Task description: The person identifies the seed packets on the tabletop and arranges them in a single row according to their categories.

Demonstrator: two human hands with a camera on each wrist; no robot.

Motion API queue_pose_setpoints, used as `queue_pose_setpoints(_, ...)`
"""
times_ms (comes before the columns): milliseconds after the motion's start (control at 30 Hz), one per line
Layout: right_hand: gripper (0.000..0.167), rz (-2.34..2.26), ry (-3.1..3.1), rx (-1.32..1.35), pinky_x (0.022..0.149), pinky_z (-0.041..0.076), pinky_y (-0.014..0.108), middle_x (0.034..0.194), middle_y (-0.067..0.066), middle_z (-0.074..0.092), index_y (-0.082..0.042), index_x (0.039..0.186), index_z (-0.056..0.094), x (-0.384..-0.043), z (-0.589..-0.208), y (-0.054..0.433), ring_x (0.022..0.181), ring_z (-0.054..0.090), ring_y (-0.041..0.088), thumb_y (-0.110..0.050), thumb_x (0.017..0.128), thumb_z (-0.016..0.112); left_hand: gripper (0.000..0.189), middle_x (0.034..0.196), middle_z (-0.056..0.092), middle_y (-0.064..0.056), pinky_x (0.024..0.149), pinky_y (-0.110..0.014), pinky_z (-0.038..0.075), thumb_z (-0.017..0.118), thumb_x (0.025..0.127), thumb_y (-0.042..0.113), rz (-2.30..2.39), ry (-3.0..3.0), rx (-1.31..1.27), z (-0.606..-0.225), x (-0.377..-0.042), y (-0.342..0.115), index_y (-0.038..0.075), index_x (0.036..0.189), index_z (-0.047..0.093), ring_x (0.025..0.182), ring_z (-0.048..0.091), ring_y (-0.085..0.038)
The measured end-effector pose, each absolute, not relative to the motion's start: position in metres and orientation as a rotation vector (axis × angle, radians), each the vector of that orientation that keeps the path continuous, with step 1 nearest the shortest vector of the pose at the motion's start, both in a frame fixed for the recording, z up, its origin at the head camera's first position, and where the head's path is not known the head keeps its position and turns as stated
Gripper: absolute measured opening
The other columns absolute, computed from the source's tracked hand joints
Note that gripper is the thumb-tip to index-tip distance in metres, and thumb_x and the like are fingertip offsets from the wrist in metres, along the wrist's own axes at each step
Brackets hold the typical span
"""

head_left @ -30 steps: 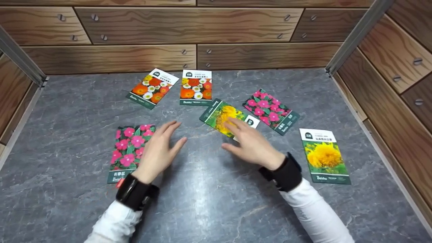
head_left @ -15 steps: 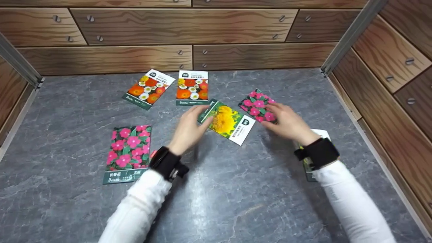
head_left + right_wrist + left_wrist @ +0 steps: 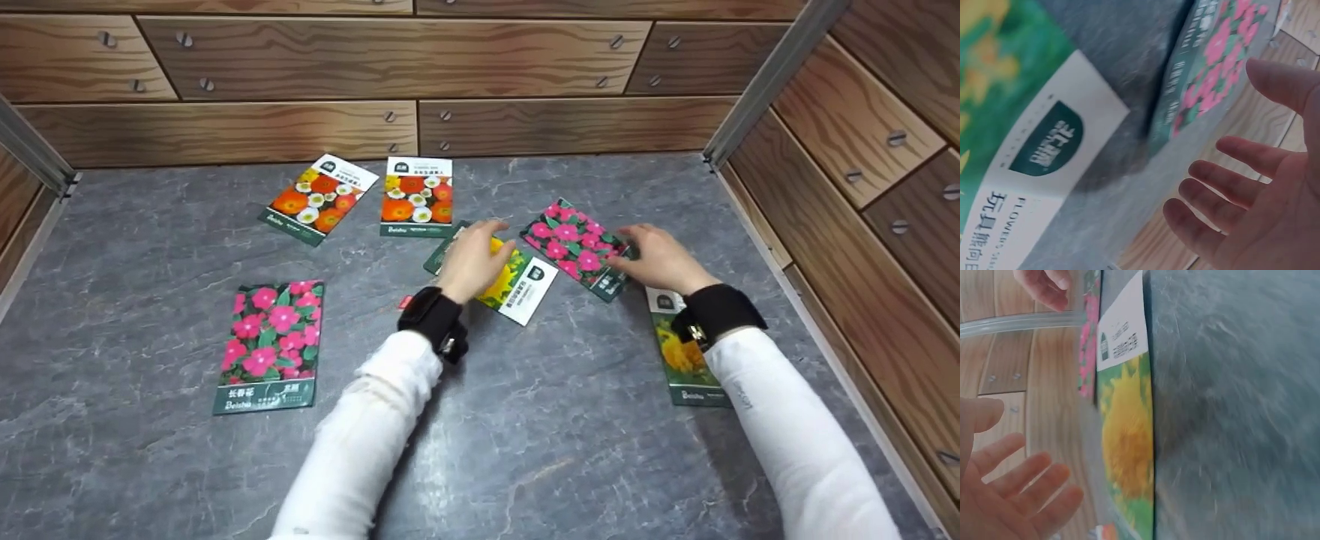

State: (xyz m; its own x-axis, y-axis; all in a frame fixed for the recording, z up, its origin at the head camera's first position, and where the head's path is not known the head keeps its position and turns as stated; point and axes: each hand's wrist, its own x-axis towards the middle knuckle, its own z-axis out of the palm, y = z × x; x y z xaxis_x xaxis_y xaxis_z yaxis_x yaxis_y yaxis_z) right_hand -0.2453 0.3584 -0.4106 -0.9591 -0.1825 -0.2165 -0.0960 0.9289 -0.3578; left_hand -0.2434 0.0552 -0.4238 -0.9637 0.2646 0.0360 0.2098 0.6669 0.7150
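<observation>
My left hand (image 3: 474,261) hovers over a yellow-flower seed packet (image 3: 529,289) lying askew mid-table, covering part of it. In the left wrist view, that hand's fingers (image 3: 1030,475) are spread and hold nothing, beside the yellow-flower packet (image 3: 1129,422). My right hand (image 3: 666,259) is at the right edge of a tilted pink-flower seed packet (image 3: 566,240). Its fingers (image 3: 1210,194) look relaxed and hold nothing in the right wrist view. Under the right wrist lies a second yellow-flower packet (image 3: 679,352), partly hidden by the arm.
Two orange-and-white-flower seed packets (image 3: 319,199) (image 3: 417,199) lie at the back, the left one tilted. Another pink-flower packet (image 3: 271,341) is at the left on the grey marbled table (image 3: 135,300). Wood-patterned walls (image 3: 390,60) enclose the back and sides.
My left hand has moved right, from the left pink-flower packet to over the middle yellow-flower one. My right hand has moved right, from that yellow-flower packet to the pink-flower packet's right edge.
</observation>
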Motion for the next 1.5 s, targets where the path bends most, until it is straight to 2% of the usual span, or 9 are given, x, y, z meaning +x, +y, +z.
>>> queue_pose_setpoints(300, 0.082, -0.450, 2.839, -0.145, 0.125, 0.036, 0.064, 0.157, 0.035, 0.046, 0.008, 0.157, 0.039, -0.257, -0.419, 0.361, 0.147, 0.044, 0.053, -0.040, 0.098, 0.071, 0.041, 0.155, 0.058, -0.017, 0.122, -0.046, 0.047, 0.058, 0.109, 0.025, 0.972, 2.844, 0.512, -0.441, -0.256, 0.087, 0.008, 0.147, 0.061, 0.144, 0.056, -0.034)
queue_pose_setpoints(600, 0.084, -0.429, 2.840, -0.078, 0.122, 0.040, 0.064, 0.154, 0.033, 0.049, 0.005, 0.158, 0.039, -0.259, -0.420, 0.355, 0.143, 0.047, 0.051, -0.037, 0.095, 0.076, 0.044, 0.159, 0.054, -0.017, 0.123, -0.045, 0.046, 0.059, 0.107, 0.027, 0.668, 2.899, 0.622, -0.451, -0.261, 0.107, 0.010, 0.147, 0.061, 0.150, 0.051, -0.033)
queue_pose_setpoints(700, 0.073, -0.504, 2.876, -0.085, 0.117, 0.043, 0.063, 0.147, 0.035, 0.052, 0.007, 0.154, 0.045, -0.257, -0.417, 0.354, 0.136, 0.051, 0.051, -0.029, 0.098, 0.073, 0.042, 0.155, 0.058, -0.018, 0.122, -0.044, 0.047, 0.060, 0.107, 0.026, 0.676, 2.904, 0.606, -0.451, -0.261, 0.109, 0.008, 0.145, 0.063, 0.146, 0.055, -0.033)
queue_pose_setpoints(800, 0.049, -0.665, 2.940, -0.085, 0.107, 0.050, 0.059, 0.136, 0.035, 0.060, 0.009, 0.143, 0.056, -0.254, -0.412, 0.355, 0.125, 0.059, 0.049, -0.017, 0.103, 0.065, 0.042, 0.152, 0.060, -0.019, 0.120, -0.044, 0.049, 0.060, 0.107, 0.025, 0.735, 2.896, 0.588, -0.449, -0.262, 0.110, 0.006, 0.144, 0.062, 0.142, 0.059, -0.033)
queue_pose_setpoints(933, 0.030, -0.854, 3.023, -0.101, 0.089, 0.053, 0.041, 0.118, 0.032, 0.070, 0.009, 0.128, 0.065, -0.251, -0.404, 0.355, 0.106, 0.068, 0.043, -0.010, 0.106, 0.056, 0.046, 0.155, 0.058, -0.020, 0.120, -0.044, 0.050, 0.058, 0.108, 0.023, 0.848, 2.843, 0.556, -0.443, -0.263, 0.111, 0.004, 0.149, 0.057, 0.142, 0.059, -0.034)
queue_pose_setpoints(1100, 0.029, -0.942, 3.057, -0.137, 0.077, 0.044, 0.021, 0.116, 0.030, 0.072, 0.007, 0.128, 0.065, -0.245, -0.391, 0.352, 0.095, 0.067, 0.032, -0.009, 0.108, 0.051, 0.053, 0.159, 0.052, -0.022, 0.124, -0.044, 0.046, 0.058, 0.108, 0.025, 1.052, 2.794, 0.475, -0.433, -0.261, 0.108, 0.002, 0.155, 0.049, 0.146, 0.055, -0.036)
queue_pose_setpoints(1200, 0.030, -0.983, 3.065, -0.157, 0.075, 0.041, 0.016, 0.118, 0.029, 0.073, 0.005, 0.129, 0.066, -0.238, -0.383, 0.347, 0.094, 0.065, 0.026, -0.010, 0.109, 0.051, 0.057, 0.159, 0.052, -0.023, 0.125, -0.043, 0.044, 0.060, 0.107, 0.024, 1.177, 2.801, 0.448, -0.427, -0.258, 0.102, 0.000, 0.157, 0.045, 0.147, 0.054, -0.036)
queue_pose_setpoints(1433, 0.026, -1.056, 3.105, -0.247, 0.072, 0.041, 0.011, 0.111, 0.026, 0.076, 0.003, 0.125, 0.070, -0.224, -0.369, 0.331, 0.082, 0.058, 0.003, -0.010, 0.107, 0.055, 0.053, 0.143, 0.066, -0.021, 0.104, -0.042, 0.059, 0.063, 0.105, 0.016, 1.479, 2.752, 0.435, -0.415, -0.243, 0.077, 0.003, 0.154, 0.050, 0.113, 0.072, -0.032)
queue_pose_setpoints(1500, 0.025, -1.073, 3.106, -0.285, 0.070, 0.041, 0.012, 0.108, 0.024, 0.076, 0.002, 0.124, 0.071, -0.220, -0.367, 0.325, 0.078, 0.055, -0.001, -0.009, 0.106, 0.056, 0.049, 0.134, 0.071, -0.020, 0.100, -0.040, 0.060, 0.063, 0.105, 0.014, 1.570, 2.721, 0.432, -0.413, -0.238, 0.068, 0.004, 0.152, 0.053, 0.113, 0.072, -0.031)
